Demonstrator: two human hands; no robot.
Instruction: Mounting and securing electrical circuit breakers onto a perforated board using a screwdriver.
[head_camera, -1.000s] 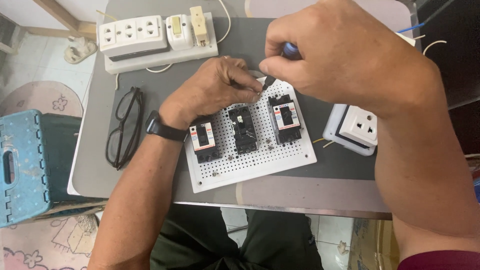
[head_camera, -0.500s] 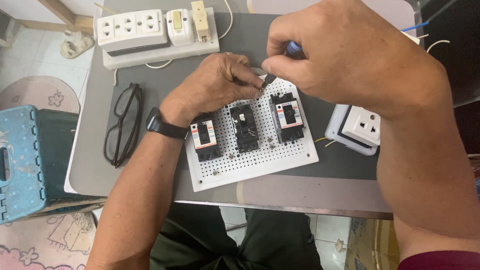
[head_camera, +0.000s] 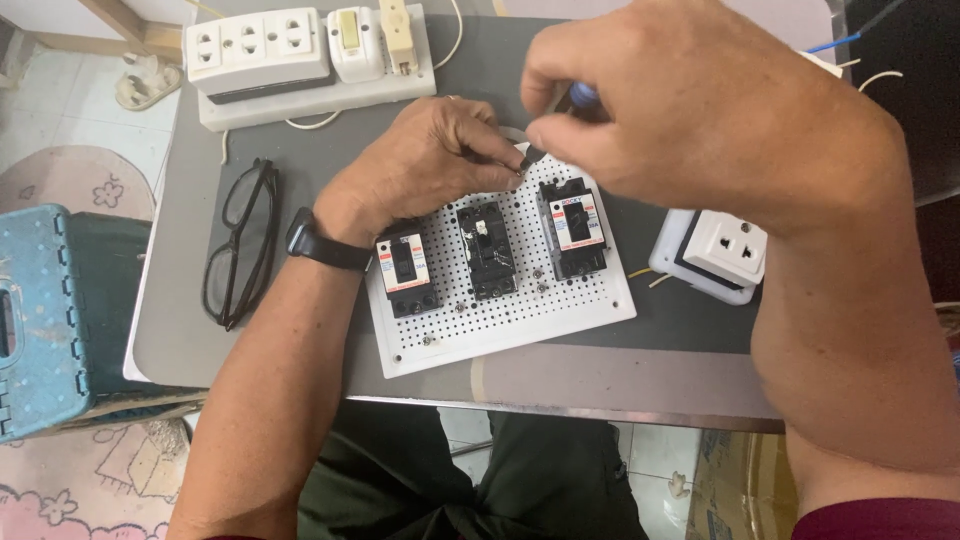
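A white perforated board (head_camera: 520, 320) lies on the grey table (head_camera: 600, 370) and carries three black circuit breakers (head_camera: 488, 250) in a row. My left hand (head_camera: 425, 165), a black watch (head_camera: 318, 242) on its wrist, rests on the board's far edge, fingertips pinched at a small dark part near the right breaker's top. My right hand (head_camera: 690, 110) hovers above the far right of the board, closed around a screwdriver with a blue-and-black handle (head_camera: 582, 97). Its tip points down toward my left fingertips; the shaft is mostly hidden.
A white socket strip with switches (head_camera: 300, 55) sits at the table's far left. Black glasses (head_camera: 240, 245) lie left of my forearm. A white wall socket (head_camera: 722, 248) lies right of the board. A blue plastic stool (head_camera: 40, 320) stands left of the table.
The view has shifted slightly. My right hand has moved a little to the left over the board's far edge; my left hand stays pinched at the same spot.
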